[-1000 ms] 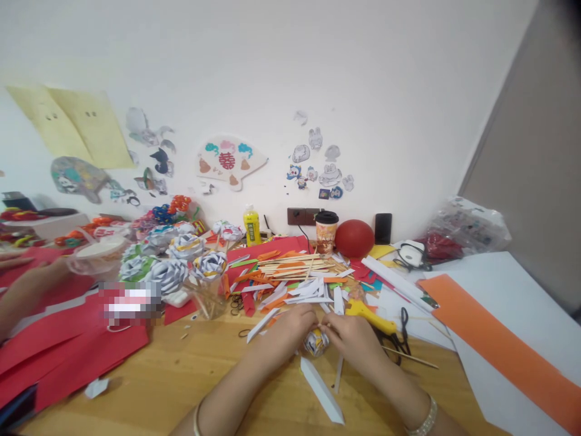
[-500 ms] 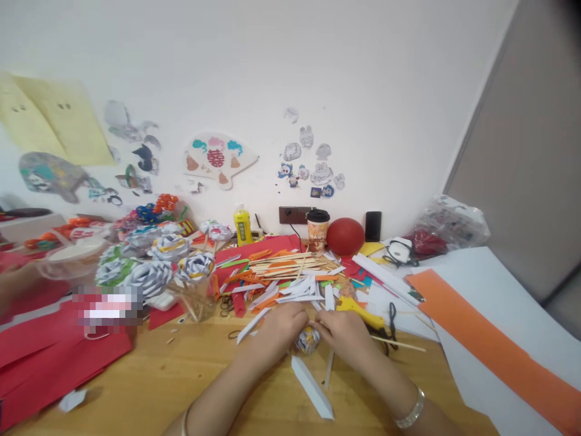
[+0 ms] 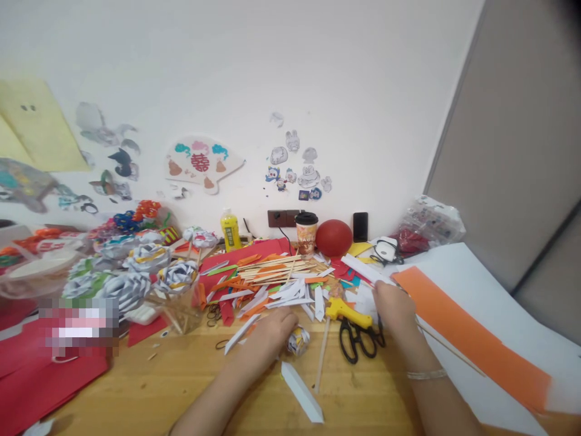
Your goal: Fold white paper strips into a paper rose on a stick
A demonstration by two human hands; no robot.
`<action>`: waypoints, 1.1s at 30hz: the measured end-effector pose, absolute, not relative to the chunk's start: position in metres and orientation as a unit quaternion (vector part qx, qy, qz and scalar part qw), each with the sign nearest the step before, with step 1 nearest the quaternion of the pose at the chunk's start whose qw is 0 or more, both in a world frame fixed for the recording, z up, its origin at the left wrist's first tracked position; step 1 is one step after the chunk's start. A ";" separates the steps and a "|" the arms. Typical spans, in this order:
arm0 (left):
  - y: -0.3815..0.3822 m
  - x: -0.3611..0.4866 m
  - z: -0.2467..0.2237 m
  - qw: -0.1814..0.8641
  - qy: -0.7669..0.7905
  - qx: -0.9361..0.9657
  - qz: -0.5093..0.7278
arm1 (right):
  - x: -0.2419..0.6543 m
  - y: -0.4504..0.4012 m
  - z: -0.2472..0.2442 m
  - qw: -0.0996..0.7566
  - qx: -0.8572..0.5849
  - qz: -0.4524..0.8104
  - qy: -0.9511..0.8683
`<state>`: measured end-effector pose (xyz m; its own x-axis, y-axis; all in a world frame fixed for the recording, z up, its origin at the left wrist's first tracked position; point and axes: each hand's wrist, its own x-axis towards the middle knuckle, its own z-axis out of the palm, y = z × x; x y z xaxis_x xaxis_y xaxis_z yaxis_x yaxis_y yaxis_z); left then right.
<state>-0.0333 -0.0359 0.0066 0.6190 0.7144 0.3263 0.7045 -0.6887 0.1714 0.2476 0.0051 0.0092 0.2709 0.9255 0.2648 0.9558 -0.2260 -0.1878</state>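
Note:
My left hand is closed around a small rolled paper flower in white, with yellow and dark bits, just above the wooden table. My right hand is closed beside the white paper at the right. A thin wooden stick runs out from it to the lower right; the fingers' grip is partly hidden. Between the hands lie a yellow glue gun, black-handled scissors and a pale narrow stick. A folded white paper strip rests in front of the flower.
Behind my hands are piled wooden sticks and paper strips. Along the wall stand a yellow bottle, a lidded cup, a red balloon and a phone. Finished paper flowers and red paper occupy the left.
My right hand has moved right, away from the paper flower, and the thin stick has moved with it. The scissors now show. The view has swung slightly right.

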 end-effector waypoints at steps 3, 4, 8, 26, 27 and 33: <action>-0.035 -0.034 0.003 0.009 0.388 0.900 0.200 | 0.258 0.008 0.007 0.201 -0.777 -0.045 -0.595; -0.033 -0.034 0.000 0.001 0.389 0.898 0.208 | 0.254 0.008 0.008 0.223 -0.763 -0.045 -0.605; -0.025 -0.034 -0.009 -0.017 0.402 0.869 0.288 | 0.206 0.001 0.005 0.298 -0.657 0.027 -0.692; -0.033 -0.036 -0.001 -0.007 0.376 0.864 0.335 | 0.130 -0.028 -0.018 0.417 -0.361 0.544 -0.632; -0.034 -0.037 0.000 -0.015 0.368 0.867 0.334 | 0.130 -0.028 -0.018 0.421 -0.357 0.545 -0.631; -0.039 -0.034 0.008 -0.044 0.360 0.877 0.317 | 0.129 -0.028 -0.019 0.423 -0.352 0.559 -0.620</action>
<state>-0.0337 -0.0388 0.0082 0.5405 0.6031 0.5867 0.6589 -0.7370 0.1506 0.1285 -0.0277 -0.0189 -0.3931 0.9102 0.1304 -0.0368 0.1261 -0.9913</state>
